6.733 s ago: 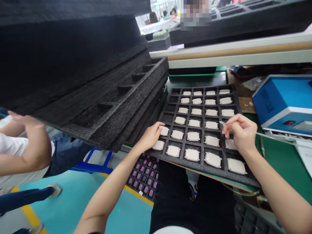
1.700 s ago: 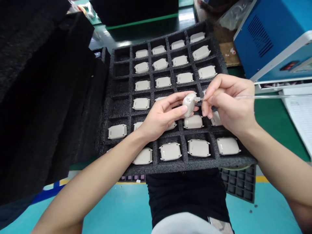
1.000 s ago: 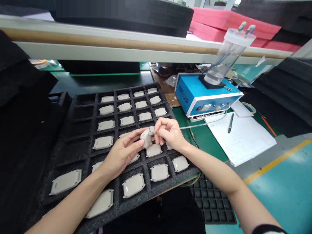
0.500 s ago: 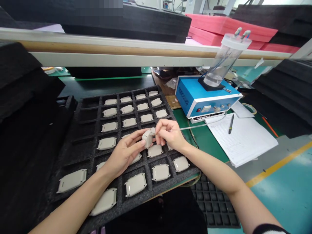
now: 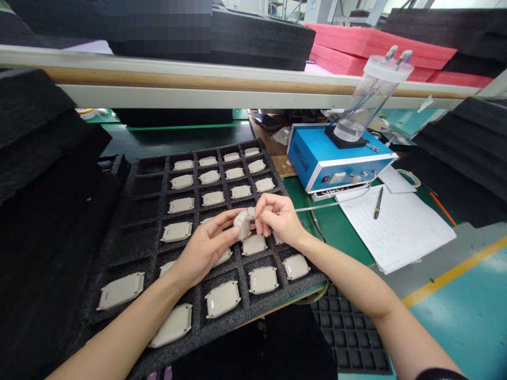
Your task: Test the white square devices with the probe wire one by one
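My left hand (image 5: 208,245) grips a pale beige watch case (image 5: 242,225) between thumb and fingers, tilted on edge above the tray. Close on its right, my right hand (image 5: 277,217) is closed in a pinch around the end of a thin clear tube (image 5: 320,207); the tube's tip is hidden by the fingers, so I cannot tell whether it touches the case. Beneath both hands lies a black foam tray (image 5: 197,335) with square compartments. Similar beige cases, such as a watch case (image 5: 222,299) near the front edge, lie in many of them.
A blue machine (image 5: 340,158) carrying a clear cylinder (image 5: 362,103) stands at right; the tube runs to its front. Papers (image 5: 400,232) with a pen (image 5: 378,203) lie before it. Black foam stacks (image 5: 43,221) rise at left, and a shelf (image 5: 198,97) crosses the back.
The whole view has shifted slightly to the right. Both hands keep their hold, and the case appears turned a little more on edge.
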Demonstrator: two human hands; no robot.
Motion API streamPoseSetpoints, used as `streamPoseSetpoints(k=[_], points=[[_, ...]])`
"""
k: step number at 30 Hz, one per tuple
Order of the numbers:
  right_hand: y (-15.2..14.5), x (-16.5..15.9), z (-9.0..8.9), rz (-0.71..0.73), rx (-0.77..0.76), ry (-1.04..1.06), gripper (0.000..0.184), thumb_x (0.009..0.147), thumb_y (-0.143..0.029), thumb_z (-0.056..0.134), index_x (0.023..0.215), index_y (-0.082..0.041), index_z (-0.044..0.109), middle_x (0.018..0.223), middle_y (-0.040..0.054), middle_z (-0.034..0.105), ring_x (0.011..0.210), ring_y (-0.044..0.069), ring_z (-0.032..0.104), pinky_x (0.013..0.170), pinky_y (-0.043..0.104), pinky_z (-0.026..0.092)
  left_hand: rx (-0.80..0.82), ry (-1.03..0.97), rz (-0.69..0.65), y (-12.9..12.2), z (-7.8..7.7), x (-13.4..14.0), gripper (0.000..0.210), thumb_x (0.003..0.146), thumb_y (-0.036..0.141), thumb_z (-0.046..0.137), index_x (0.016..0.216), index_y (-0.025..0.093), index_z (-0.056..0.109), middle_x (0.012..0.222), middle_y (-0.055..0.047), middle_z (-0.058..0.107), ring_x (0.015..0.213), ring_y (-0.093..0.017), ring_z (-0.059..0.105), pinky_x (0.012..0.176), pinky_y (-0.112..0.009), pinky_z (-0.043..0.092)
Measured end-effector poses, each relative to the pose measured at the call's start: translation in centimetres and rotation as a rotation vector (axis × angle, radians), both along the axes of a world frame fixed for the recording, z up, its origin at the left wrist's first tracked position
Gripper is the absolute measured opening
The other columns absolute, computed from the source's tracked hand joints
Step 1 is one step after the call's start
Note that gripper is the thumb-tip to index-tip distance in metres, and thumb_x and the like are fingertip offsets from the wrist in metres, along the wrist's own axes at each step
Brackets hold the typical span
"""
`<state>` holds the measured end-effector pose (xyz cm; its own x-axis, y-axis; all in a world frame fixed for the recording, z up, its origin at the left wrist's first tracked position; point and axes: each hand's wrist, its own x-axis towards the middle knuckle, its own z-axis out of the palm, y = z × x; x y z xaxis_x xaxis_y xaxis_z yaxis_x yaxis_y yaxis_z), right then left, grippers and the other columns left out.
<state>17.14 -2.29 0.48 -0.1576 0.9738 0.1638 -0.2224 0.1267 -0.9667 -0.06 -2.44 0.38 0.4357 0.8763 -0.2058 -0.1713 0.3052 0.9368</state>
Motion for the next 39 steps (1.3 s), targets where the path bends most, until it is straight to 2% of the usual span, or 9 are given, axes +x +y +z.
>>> streamPoseSetpoints(k=[9,15,25,30,39], points=[[-0.06,0.00,0.04,-0.005,0.006,-0.010,0.003,0.061,-0.017,0.049,0.061,-0.017,0.052,0.042,-0.0044,0.057,0.031,0.007,0.043,0.034,0.016,0.034,0.003,0.008,0.006,-0.09,0.19,0.12,0.036,0.070,0.026,0.073,0.106,0.022,0.067,0.102,-0.005,0.069,0.106,-0.023,0.058,0.092,-0.030,0.046],[-0.05,0.00,0.04,-0.001,0.003,-0.004,0.003,0.061,-0.016,0.048,0.061,-0.016,0.052,0.042,-0.0044,0.056,0.031,0.007,0.043,0.034,0.016,0.034,0.003,-0.014,-0.020,-0.05,0.01,0.02,0.034,0.073,0.025,0.071,0.106,0.025,0.067,0.106,-0.002,0.068,0.102,-0.017,0.059,0.089,-0.022,0.046],[-0.12,-0.04,0.21,-0.006,-0.003,-0.009,0.003,0.062,-0.016,0.049,0.061,-0.016,0.051,0.042,-0.0040,0.057,0.030,0.006,0.042,0.033,0.015,0.033,0.009,0.001,-0.001,-0.02,0.09,0.05,0.036,0.071,0.026,0.073,0.106,0.023,0.067,0.103,-0.004,0.068,0.104,-0.022,0.059,0.093,-0.029,0.045],[-0.12,-0.07,0.13,-0.005,0.000,0.000,0.003,0.062,-0.015,0.049,0.061,-0.016,0.051,0.042,-0.0040,0.057,0.030,0.006,0.042,0.033,0.015,0.033,0.002,0.002,-0.018,0.02,-0.07,-0.04,0.036,0.073,0.027,0.072,0.108,0.024,0.065,0.108,-0.003,0.066,0.112,-0.022,0.054,0.094,-0.028,0.043],[-0.09,-0.09,0.11,-0.003,0.004,0.008,0.003,0.062,-0.015,0.049,0.062,-0.016,0.051,0.042,-0.0043,0.057,0.030,0.006,0.042,0.033,0.014,0.033,0.013,-0.013,-0.037,0.06,-0.26,-0.05,0.035,0.074,0.027,0.071,0.108,0.025,0.065,0.107,-0.002,0.065,0.111,-0.021,0.054,0.093,-0.027,0.043]])
